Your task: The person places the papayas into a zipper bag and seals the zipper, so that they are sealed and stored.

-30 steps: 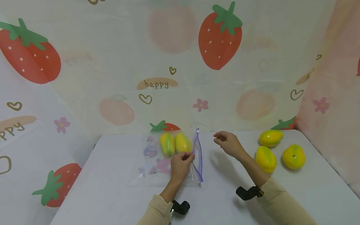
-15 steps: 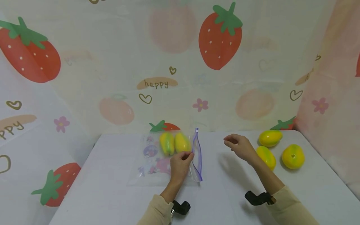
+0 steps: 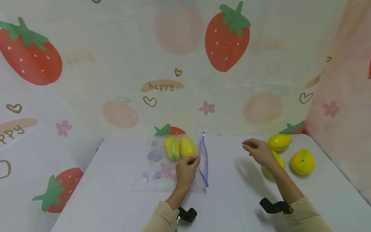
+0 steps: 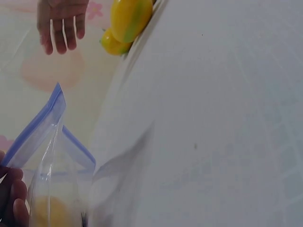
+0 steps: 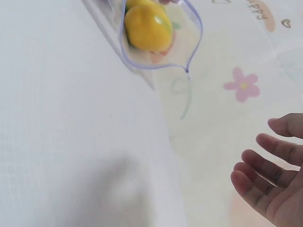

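A clear zip bag [image 3: 156,185] with pastel prints lies on the table, its purple-edged mouth [image 3: 206,161] gaping to the right. Inside are two yellow fruits [image 3: 172,149] with green streaks. My left hand [image 3: 185,170] pinches the mouth's near edge between thumb and fingers. In the left wrist view the purple zip strip [image 4: 33,127] stands raised from the fingertips. My right hand [image 3: 261,154] hovers over the table right of the bag, fingers loosely bent and holding nothing. The right wrist view shows its fingers [image 5: 260,168] spread apart.
Three more yellow fruits sit at the table's right: one at the back [image 3: 279,142], one farther right [image 3: 302,161], and one partly hidden behind my right hand and wrist [image 3: 279,160]. A printed strawberry curtain [image 3: 185,109] hangs behind the white table [image 3: 116,206].
My right hand has moved rightward, away from the bag mouth and toward the loose fruits, overlapping the nearest one in the head view. My left hand keeps its pinch on the bag.
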`<action>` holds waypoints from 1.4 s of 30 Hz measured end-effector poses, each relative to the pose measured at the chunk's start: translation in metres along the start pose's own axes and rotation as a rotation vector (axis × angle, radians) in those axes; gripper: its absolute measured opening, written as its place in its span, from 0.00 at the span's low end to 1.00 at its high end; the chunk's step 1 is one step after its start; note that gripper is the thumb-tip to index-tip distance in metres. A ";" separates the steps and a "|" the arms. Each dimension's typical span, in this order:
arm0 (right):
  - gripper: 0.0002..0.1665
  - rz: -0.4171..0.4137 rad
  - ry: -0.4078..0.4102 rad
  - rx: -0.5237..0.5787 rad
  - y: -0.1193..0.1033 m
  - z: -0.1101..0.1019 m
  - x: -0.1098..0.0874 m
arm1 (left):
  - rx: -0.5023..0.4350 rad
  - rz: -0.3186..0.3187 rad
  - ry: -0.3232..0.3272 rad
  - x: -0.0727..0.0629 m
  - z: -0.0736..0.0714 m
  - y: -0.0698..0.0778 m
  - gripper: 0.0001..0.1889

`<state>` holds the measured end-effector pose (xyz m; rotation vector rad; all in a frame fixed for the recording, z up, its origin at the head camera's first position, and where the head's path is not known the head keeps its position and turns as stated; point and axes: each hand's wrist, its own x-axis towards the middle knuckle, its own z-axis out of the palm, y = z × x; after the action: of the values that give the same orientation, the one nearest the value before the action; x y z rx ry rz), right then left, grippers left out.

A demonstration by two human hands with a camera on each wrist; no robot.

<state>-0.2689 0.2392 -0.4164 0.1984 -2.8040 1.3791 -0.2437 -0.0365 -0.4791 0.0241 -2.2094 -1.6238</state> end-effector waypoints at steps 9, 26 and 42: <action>0.28 0.063 -0.014 -0.019 0.014 -0.015 -0.011 | -0.003 -0.006 0.001 -0.002 -0.001 0.000 0.04; 0.29 0.046 0.078 -0.220 0.020 -0.035 -0.028 | -0.006 -0.027 -0.016 -0.003 -0.001 0.000 0.05; 0.34 0.099 0.061 -0.480 0.032 -0.051 -0.038 | 0.005 -0.001 -0.023 0.000 -0.002 0.000 0.05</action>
<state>-0.2370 0.3024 -0.4128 0.0089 -3.0165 0.6697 -0.2426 -0.0385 -0.4783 0.0081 -2.2310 -1.6267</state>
